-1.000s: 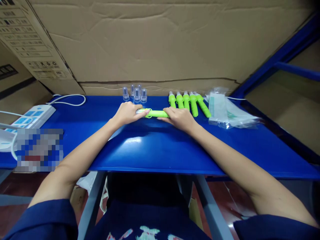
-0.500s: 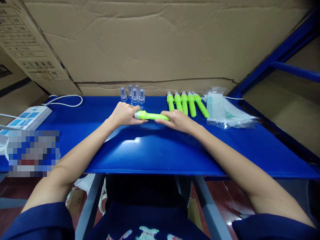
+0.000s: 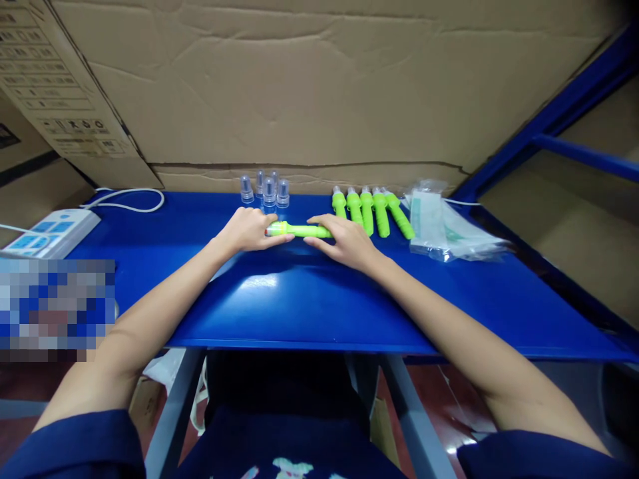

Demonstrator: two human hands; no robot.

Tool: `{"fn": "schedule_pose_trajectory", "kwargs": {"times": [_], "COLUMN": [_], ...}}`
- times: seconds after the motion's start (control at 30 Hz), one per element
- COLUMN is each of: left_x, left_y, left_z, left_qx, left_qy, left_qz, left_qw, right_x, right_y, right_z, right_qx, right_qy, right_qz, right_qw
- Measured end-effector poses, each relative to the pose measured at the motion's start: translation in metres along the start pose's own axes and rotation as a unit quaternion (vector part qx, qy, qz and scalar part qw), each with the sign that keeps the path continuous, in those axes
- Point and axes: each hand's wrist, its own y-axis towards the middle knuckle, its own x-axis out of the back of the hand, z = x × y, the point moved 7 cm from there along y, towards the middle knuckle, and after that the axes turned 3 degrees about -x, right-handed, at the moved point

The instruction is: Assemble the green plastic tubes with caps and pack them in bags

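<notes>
My left hand [image 3: 247, 228] is closed around the clear-capped head of a lime-green light stick [image 3: 302, 231], which lies crosswise above the table. At the stick's handle end, my right hand [image 3: 344, 241] has its thumb and forefinger spread apart, one on each side of the handle. The handle's tip is hidden in the right palm, so contact there cannot be made out. Behind my left hand, several clear plastic caps [image 3: 269, 193] stand upright. Beyond my right hand, several similar green light sticks [image 3: 367, 209] lie in a row with their clear ends toward the back.
Clear plastic bags [image 3: 434, 223] lie right of the row of sticks. A white power strip [image 3: 62, 229] with a cable [image 3: 140, 205] sits at the left of the blue table [image 3: 299, 306]. Cardboard [image 3: 299, 86] walls off the back, and a blue metal frame [image 3: 559, 126] rises at right.
My right hand has loosened, its thumb and fingers now spread apart around the handle, and has shifted slightly left. My left hand keeps hold of the stick's head. The view has moved slightly.
</notes>
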Motion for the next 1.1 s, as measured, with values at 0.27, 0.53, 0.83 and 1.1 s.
{"fn": "schedule_pose_trajectory", "kwargs": {"times": [0.27, 0.53, 0.83, 1.1], "left_x": [0.007, 0.007, -0.002, -0.005], "left_y": [-0.001, -0.006, -0.002, -0.001], "left_z": [-0.001, -0.010, -0.017, -0.013], "left_qx": [-0.017, -0.121, -0.099, -0.085], "left_qy": [-0.022, -0.012, 0.034, 0.033], "left_qz": [-0.026, -0.103, -0.036, -0.033], "left_qw": [0.999, 0.987, 0.994, 0.995], "right_x": [-0.002, -0.013, -0.007, -0.014], "right_y": [-0.004, -0.007, -0.003, -0.003], "right_z": [0.008, 0.007, 0.003, 0.000], "right_qx": [0.050, 0.018, -0.021, -0.041], "right_qy": [-0.131, -0.061, 0.138, 0.071], "right_qz": [0.005, 0.080, 0.116, 0.069], "right_qw": [0.990, 0.995, 0.983, 0.994]}}
